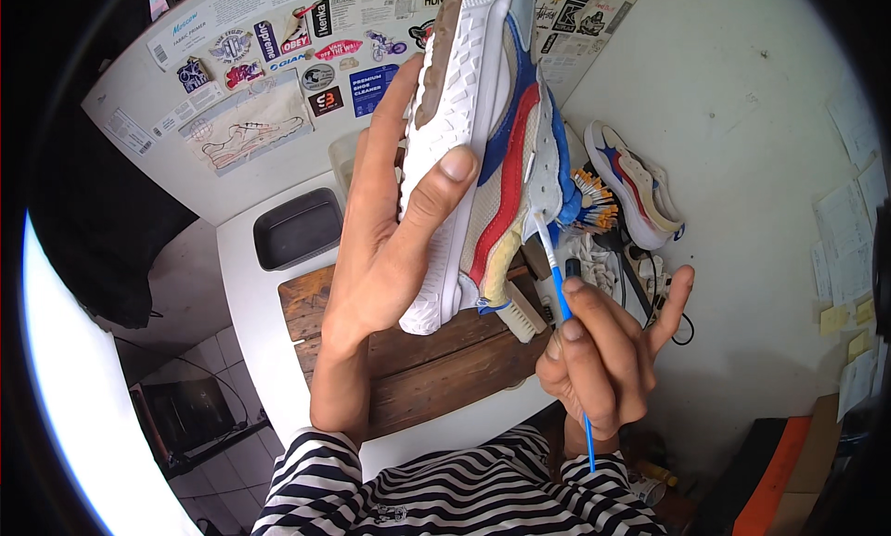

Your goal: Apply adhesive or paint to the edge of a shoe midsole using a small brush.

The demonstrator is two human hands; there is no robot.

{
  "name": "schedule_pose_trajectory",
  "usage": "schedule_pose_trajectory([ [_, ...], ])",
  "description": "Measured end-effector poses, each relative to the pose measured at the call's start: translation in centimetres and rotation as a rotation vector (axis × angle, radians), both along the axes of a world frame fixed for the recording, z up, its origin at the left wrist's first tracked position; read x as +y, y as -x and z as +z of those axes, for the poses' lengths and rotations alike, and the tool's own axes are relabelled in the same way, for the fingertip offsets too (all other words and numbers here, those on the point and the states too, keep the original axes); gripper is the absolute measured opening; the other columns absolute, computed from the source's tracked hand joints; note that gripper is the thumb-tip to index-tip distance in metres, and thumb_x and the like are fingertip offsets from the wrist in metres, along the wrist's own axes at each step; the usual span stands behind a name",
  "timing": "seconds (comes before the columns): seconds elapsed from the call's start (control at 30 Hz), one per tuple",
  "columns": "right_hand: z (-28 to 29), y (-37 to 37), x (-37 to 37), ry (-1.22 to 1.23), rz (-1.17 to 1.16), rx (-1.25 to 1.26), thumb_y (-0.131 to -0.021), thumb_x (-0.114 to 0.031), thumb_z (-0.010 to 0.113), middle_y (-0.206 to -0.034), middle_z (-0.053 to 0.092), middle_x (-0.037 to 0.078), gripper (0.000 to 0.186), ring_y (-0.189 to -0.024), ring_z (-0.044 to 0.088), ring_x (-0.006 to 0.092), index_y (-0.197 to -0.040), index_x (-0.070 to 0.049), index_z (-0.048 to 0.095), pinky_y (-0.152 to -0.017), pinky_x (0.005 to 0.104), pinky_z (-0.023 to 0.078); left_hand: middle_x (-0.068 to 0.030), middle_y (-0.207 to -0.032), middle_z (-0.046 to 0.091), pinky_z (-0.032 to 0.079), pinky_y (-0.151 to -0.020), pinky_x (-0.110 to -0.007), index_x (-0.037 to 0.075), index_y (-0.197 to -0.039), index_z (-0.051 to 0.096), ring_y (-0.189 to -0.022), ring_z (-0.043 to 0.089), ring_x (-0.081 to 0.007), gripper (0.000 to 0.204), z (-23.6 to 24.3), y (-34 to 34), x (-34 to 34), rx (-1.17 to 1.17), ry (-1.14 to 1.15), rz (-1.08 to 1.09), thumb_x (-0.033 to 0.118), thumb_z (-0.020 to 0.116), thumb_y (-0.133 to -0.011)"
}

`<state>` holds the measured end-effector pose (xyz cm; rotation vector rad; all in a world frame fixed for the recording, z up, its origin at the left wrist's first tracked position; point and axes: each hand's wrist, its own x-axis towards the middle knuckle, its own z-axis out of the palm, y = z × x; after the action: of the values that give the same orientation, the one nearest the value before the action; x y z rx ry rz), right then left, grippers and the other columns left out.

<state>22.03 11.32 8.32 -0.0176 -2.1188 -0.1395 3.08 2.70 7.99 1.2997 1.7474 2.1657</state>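
My left hand [376, 258] grips a sneaker [492, 165] raised on its side, thumb on the white sidewall of its chunky sole. The shoe has blue, red, cream and pale yellow panels and a light grey eyelet strip. My right hand [594, 350] pinches a thin blue-handled brush [559, 285] with its little finger raised. The white brush tip touches the lower end of the eyelet strip. A wooden board [418, 397] lies on the table below, with a pale bristle brush [522, 321] behind the shoe.
A dark tray [297, 228] sits at back left. A second sneaker [631, 183], a cluster of brushes [599, 202], white laces [599, 271] and a dark cord occupy the right side of the white table [246, 332]. A stickered back panel [260, 118] stands behind; orange-black boxes [770, 471] are at lower right.
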Motion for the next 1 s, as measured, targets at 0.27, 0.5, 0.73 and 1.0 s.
schedule_pose_trajectory([
  [0.27, -0.3, -0.3, 0.1, 0.004, 0.032, 0.008, -0.094, -0.010, 0.058, -0.092, 0.070, 0.013, 0.018, -0.077, 0.072, 0.0245, -0.111, -0.010, 0.050, -0.104, 0.0815, 0.023, -0.0266, -0.145, 0.041, 0.030, -0.113, -0.045, 0.002, -0.153, 0.031, -0.136, 0.041, -0.0353, 0.075, -0.1, 0.1, 0.1, 0.005, 0.000, 0.003, 0.044, 0.058, -0.096],
  [0.5, 0.0, -0.1, 0.2, -0.007, 0.007, 0.015, -0.095, -0.009, 0.057, -0.094, 0.070, 0.013, 0.017, -0.078, 0.072, 0.0240, -0.111, -0.009, 0.050, -0.104, 0.0814, 0.024, -0.0263, -0.147, 0.039, 0.029, -0.114, -0.045, 0.001, -0.153, 0.030, -0.138, 0.039, -0.0353, 0.075, 0.1, 0.0, 0.1, -0.013, -0.007, -0.013, 0.043, 0.057, -0.096],
  [0.73, -0.1, -0.3, 0.4, -0.003, 0.007, 0.041, -0.095, -0.009, 0.058, -0.095, 0.070, 0.013, 0.017, -0.080, 0.072, 0.0245, -0.110, -0.009, 0.050, -0.104, 0.0813, 0.024, -0.0269, -0.149, 0.037, 0.028, -0.115, -0.045, 0.002, -0.153, 0.029, -0.139, 0.037, -0.0359, 0.074, -0.1, 0.1, 0.1, 0.017, 0.032, 0.001, 0.041, 0.056, -0.097],
  [1.0, 0.5, -1.6, 1.6, 0.095, 0.109, 0.114, -0.099, -0.012, 0.051, -0.089, 0.066, 0.017, 0.012, -0.075, 0.070, 0.0263, -0.108, -0.005, 0.048, -0.104, 0.0797, 0.026, -0.0280, -0.152, 0.033, 0.026, -0.116, -0.044, 0.000, -0.154, 0.026, -0.142, 0.034, -0.0368, 0.077, 0.2, 0.0, -0.3, -0.075, 0.019, -0.003, 0.045, 0.052, -0.096],
])
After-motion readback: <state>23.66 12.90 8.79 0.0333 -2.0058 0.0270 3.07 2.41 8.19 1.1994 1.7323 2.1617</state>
